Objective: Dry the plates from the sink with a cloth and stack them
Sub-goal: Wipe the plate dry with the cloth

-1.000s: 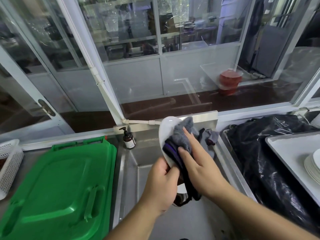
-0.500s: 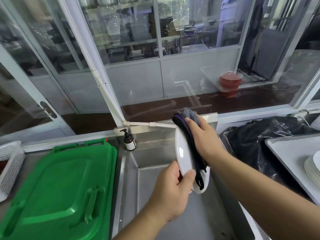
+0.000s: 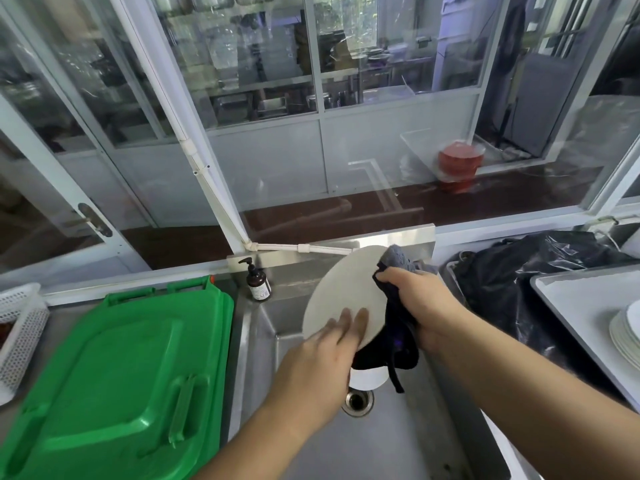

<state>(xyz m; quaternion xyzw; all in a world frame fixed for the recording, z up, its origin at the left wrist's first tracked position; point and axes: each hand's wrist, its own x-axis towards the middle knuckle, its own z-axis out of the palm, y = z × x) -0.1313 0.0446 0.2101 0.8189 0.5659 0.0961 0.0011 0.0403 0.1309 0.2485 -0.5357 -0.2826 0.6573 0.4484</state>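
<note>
A white plate [image 3: 343, 292] is held tilted above the steel sink [image 3: 381, 441], its flat underside facing me. My left hand [image 3: 322, 358] holds its lower edge, with fingers lying straight over the underside. My right hand [image 3: 419, 303] grips a dark grey and purple cloth [image 3: 394, 344] against the plate's right rim; the cloth hangs down behind the plate. Another white plate [image 3: 369, 379] lies in the sink under the cloth, near the drain [image 3: 357, 400]. A stack of white plates [image 3: 627, 332] sits on a tray [image 3: 571, 299] at the right edge.
A green bin lid [image 3: 121, 382] covers the counter left of the sink. A brown soap pump bottle [image 3: 257, 280] stands at the sink's back left corner. A white perforated basket [image 3: 17, 327] is at far left. A black plastic bag [image 3: 512, 282] lies between sink and tray.
The plate has turned from edge-on to show its underside to me. My left hand's fingers have spread flat across it, and my right hand with the cloth has moved to the right rim.
</note>
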